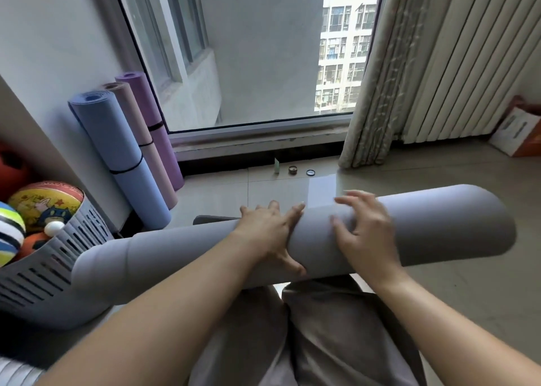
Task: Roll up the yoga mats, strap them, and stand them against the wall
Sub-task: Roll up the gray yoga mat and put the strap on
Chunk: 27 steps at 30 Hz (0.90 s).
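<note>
Trousered legs (322,341) are filling the near edge of the view, and a rolled grey mat (439,224) is lying crosswise over them, off the floor (439,175). Its left end is telescoping out in stepped layers, just beside a slotted grey basket (44,283) that is holding several coloured balls (44,201).

The left hand (269,233) is gripping the roll near its middle, fingers spreading wide over the top and thumb hooking round the near side. The right hand (369,233) is gripping it just beside the left, its bent fingers digging their tips into the surface.

At the far left corner of the floor, a blue mat (117,151), a pink mat (137,122) and a purple mat (158,128) are standing rolled, side by side, leaning on the wall (44,49). Each is wearing a black strap (126,167).

Along the far edge, a few small objects (292,170), too small to make out, are sitting below the window (248,49). A curtain (395,78) is hanging at the far right.
</note>
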Available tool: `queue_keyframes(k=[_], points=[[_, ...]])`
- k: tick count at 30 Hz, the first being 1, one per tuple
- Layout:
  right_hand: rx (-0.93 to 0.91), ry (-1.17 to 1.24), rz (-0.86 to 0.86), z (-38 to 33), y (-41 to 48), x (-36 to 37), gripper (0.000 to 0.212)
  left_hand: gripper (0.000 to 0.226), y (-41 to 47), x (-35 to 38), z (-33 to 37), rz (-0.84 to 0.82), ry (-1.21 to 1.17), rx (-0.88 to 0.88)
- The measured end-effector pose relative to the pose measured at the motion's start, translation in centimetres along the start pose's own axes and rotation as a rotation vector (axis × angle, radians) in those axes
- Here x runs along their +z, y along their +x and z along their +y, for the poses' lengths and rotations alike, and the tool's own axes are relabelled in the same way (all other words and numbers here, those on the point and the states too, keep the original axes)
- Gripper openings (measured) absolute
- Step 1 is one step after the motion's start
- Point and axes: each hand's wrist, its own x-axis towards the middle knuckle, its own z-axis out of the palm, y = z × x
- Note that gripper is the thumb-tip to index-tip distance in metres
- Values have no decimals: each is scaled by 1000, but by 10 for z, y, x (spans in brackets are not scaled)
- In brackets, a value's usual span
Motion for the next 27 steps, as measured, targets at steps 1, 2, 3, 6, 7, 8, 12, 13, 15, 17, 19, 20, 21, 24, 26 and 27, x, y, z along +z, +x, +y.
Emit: queue_keyframes(k=[1,2,3,6,7,8,12,13,15,17,19,20,21,24,26,27], points=[[175,162,223,3,-7,-5,32,114,2,0,-2,-8,-13,2],[425,295,415,10,-13,-9,29,111,4,0,-3,-11,-33,2],[732,410,540,17,-19,-12,35,110,6,0,-3,-17,-52,4],[1339,939,447,34,-25,-13,56,106,10,1,-4,-39,-85,-8],[1372,1156,340,34,-22,-11,55,105,11,2,-4,-40,-85,-11],[1367,1330,243,33,-18,-11,56,104,11,2,-4,-35,-82,-10],[1302,1490,121,28,-4,-6,73,101,13,3,-10,9,-136,1],[1277,1494,110,26,0,-5,75,101,14,2,-14,11,-170,2],[1195,1460,81,21,14,-4,73,102,19,-3,-21,29,-211,0],[1053,1395,67,10,34,-5,74,105,24,-14,-27,42,-274,-15],[875,1300,39,-8,58,-7,79,106,31,-31,-36,28,-396,-41],[793,1242,31,-18,68,-6,85,100,35,-38,-41,2,-496,-50],[711,1191,32,-26,77,-4,92,92,38,-46,-46,-7,-651,-48],[509,990,79,-37,96,10,99,55,42,-54,-55,82,-1147,-84],[370,847,52,-39,96,21,86,37,44,-50,-58,150,-1321,-172],[331,784,20,-39,93,27,86,33,43,-44,-58,171,-1406,-206]])
